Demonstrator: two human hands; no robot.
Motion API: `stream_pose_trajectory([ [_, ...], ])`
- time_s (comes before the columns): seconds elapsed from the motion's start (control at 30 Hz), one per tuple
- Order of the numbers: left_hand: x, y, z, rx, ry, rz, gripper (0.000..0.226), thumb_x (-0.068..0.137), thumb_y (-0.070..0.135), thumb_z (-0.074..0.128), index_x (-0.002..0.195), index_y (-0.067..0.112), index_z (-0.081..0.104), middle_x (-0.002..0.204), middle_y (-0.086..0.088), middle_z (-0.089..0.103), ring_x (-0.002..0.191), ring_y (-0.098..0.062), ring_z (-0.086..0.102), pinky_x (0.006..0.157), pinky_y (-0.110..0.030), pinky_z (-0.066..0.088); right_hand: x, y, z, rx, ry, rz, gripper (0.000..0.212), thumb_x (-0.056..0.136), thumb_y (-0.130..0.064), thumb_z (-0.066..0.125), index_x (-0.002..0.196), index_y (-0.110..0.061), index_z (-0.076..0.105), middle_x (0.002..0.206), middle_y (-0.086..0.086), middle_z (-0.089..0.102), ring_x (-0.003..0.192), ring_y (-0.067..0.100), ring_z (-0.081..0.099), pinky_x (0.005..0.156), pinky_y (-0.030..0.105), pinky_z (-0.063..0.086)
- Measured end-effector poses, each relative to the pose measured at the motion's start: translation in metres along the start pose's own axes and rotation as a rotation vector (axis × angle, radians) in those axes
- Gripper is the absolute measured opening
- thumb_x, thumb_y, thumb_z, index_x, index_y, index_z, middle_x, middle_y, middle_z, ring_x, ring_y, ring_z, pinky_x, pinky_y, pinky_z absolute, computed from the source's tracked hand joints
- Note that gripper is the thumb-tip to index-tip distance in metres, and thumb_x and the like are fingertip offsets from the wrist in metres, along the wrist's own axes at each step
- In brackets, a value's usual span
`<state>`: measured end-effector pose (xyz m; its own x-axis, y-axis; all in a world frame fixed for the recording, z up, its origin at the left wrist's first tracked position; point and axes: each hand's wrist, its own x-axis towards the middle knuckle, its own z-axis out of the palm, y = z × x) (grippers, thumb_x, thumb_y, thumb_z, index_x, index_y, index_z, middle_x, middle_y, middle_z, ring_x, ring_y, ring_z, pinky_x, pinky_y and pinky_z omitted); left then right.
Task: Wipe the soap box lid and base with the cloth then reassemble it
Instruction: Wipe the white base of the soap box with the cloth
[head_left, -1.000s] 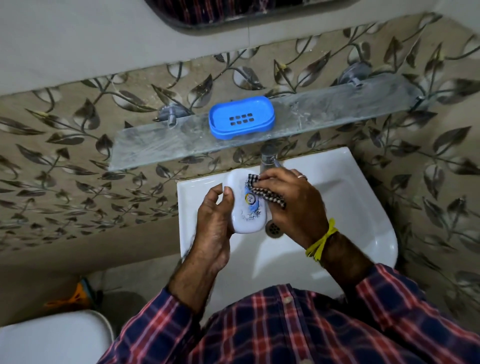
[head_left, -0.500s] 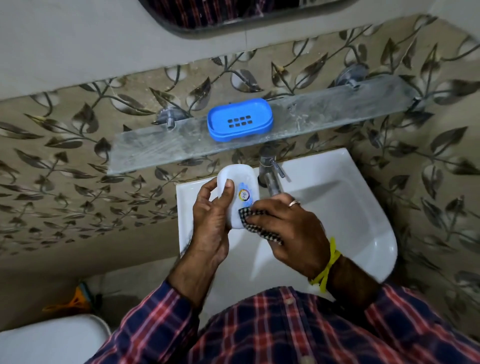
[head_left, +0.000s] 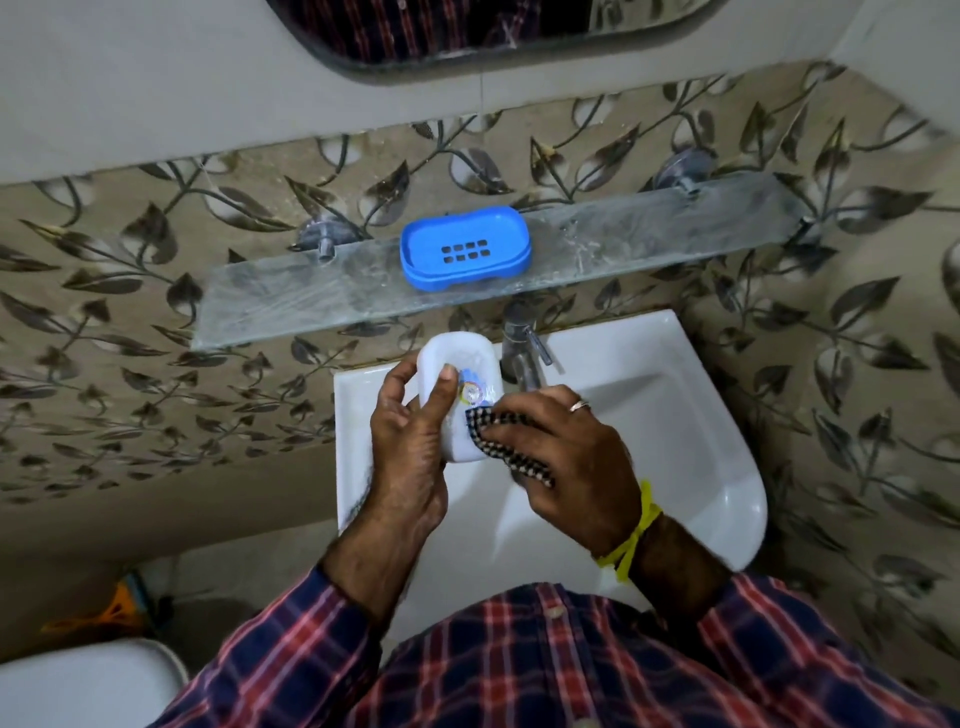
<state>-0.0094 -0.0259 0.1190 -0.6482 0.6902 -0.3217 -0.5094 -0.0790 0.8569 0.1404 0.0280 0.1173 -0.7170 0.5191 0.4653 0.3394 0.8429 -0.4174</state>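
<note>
The white soap box lid (head_left: 467, 358), with a coloured sticker on it, is held over the basin. My left hand (head_left: 410, 447) grips it from the left, thumb across its top face. My right hand (head_left: 566, 457) holds a black-and-white checked cloth (head_left: 493, 436) and presses it against the lid's lower right part. The blue soap box base (head_left: 465, 252), with drain slots, sits on the glass shelf (head_left: 649, 239) above the basin, apart from both hands.
A white washbasin (head_left: 675, 415) lies under my hands, with a metal tap (head_left: 522, 348) just right of the lid. A leaf-patterned tiled wall is behind, a mirror above. A white toilet lid (head_left: 78, 686) shows at the lower left.
The cloth in my right hand slid from the upper part of the lid down to its lower end. My left hand has tilted the lid upward, toward the shelf.
</note>
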Motion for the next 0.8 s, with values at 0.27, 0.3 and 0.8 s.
stream_pose_trajectory([
  [0.27, -0.008, -0.006, 0.000, 0.026, -0.100, -0.005, 0.039, 0.088, 0.023, 0.070, 0.126, 0.021, 0.059, 0.106, -0.012, 0.076, 0.087, -0.022, 0.075, 0.065, -0.035, 0.061, 0.025, 0.000, -0.004, -0.001, 0.092, 0.121, 0.039, 0.070, 0.001, 0.067, 0.104, -0.015, 0.075, 0.114, 0.005, 0.068, 0.101, 0.028, 0.060, 0.080, 0.036, 0.054],
  [0.3, -0.008, -0.006, 0.001, 0.023, -0.108, -0.004, 0.041, 0.086, 0.025, 0.071, 0.125, 0.022, 0.059, 0.109, -0.015, 0.075, 0.088, -0.023, 0.075, 0.065, -0.035, 0.060, 0.028, 0.002, -0.005, 0.026, 0.134, 0.179, 0.037, 0.070, 0.002, 0.067, 0.103, -0.014, 0.075, 0.113, 0.005, 0.069, 0.100, 0.028, 0.060, 0.082, 0.038, 0.052],
  [0.8, -0.008, -0.019, -0.017, 0.246, -0.194, 0.115, 0.059, 0.079, 0.009, 0.080, 0.133, 0.017, 0.057, 0.121, -0.018, 0.071, 0.109, -0.037, 0.070, 0.082, -0.044, 0.061, 0.056, -0.012, -0.007, -0.102, -0.107, -0.191, 0.038, 0.080, -0.007, 0.047, 0.109, -0.013, 0.070, 0.119, 0.003, 0.069, 0.100, 0.032, 0.058, 0.083, 0.039, 0.052],
])
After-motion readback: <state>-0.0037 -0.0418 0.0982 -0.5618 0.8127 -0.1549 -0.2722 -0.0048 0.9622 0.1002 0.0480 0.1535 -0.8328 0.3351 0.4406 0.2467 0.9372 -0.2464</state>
